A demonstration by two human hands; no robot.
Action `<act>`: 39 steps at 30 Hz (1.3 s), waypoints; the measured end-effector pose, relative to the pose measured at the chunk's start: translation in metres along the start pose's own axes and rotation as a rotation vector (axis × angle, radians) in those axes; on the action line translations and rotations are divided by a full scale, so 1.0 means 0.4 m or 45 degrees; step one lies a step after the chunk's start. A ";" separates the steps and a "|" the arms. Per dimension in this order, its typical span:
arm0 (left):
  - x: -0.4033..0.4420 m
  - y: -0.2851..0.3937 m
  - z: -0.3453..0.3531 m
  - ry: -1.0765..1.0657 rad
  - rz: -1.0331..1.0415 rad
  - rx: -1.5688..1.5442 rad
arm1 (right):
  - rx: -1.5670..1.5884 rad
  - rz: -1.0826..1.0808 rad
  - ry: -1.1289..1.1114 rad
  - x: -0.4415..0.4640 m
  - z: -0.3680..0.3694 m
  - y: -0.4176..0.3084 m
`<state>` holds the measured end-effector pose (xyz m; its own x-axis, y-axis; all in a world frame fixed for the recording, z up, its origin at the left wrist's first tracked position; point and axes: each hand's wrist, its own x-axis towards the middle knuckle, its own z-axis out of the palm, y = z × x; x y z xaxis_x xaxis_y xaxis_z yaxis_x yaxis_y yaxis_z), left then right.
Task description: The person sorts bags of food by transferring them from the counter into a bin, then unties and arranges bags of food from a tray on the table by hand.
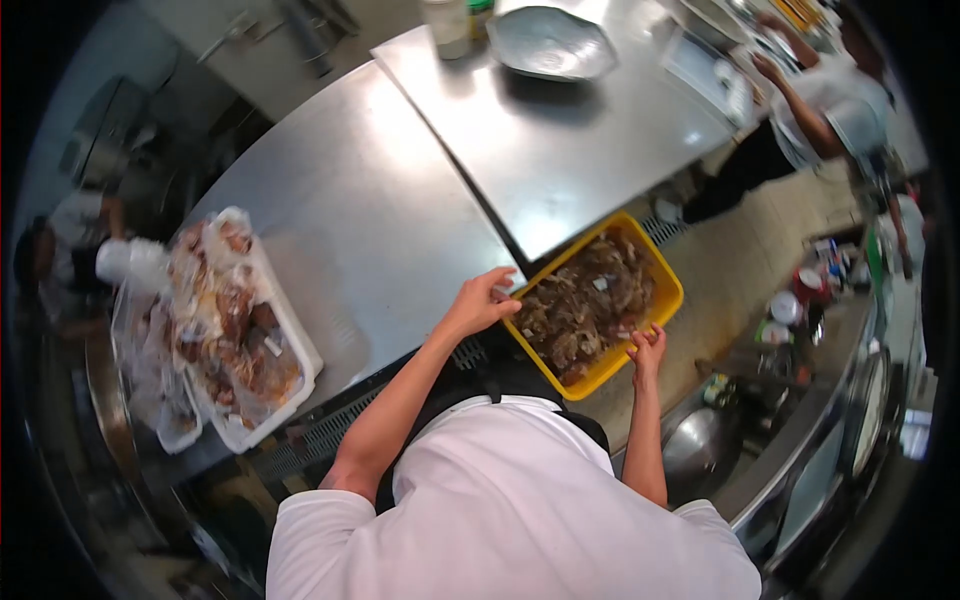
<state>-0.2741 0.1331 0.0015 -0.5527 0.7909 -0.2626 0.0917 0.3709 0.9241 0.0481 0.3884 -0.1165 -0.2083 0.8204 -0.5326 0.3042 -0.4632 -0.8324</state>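
A yellow plastic tub (673, 280) sits in front of me at the corner of the steel tables, filled with brown, wet-looking pieces that seem to be meat (585, 300). My left hand (485, 300) is by the tub's left rim, thumb and fingers apart and nothing between them. At the lower right rim is my right hand (648, 350), its fingers loosely bent and spread; whether they touch the rim is hard to tell. What supports the tub from below is hidden.
On the left of the steel table (350, 220) stands a white tray (300, 345) of reddish-brown meat with clear plastic bags. A metal tray (553, 45) lies at the far side beside a container (447, 28). Another person (825, 110) works at the upper right. A metal bowl (700, 440) stands at right.
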 end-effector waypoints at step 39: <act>-0.774 0.217 -1.232 1.757 0.441 0.638 | -0.352 -1.891 -1.729 -1.290 1.641 -0.616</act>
<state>-0.5033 -0.3193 0.3000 -0.7415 -0.0879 0.6651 0.4847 0.6153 0.6217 -0.5293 -0.1411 0.2629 -0.7627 -0.3491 0.5444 -0.6454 0.3560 -0.6758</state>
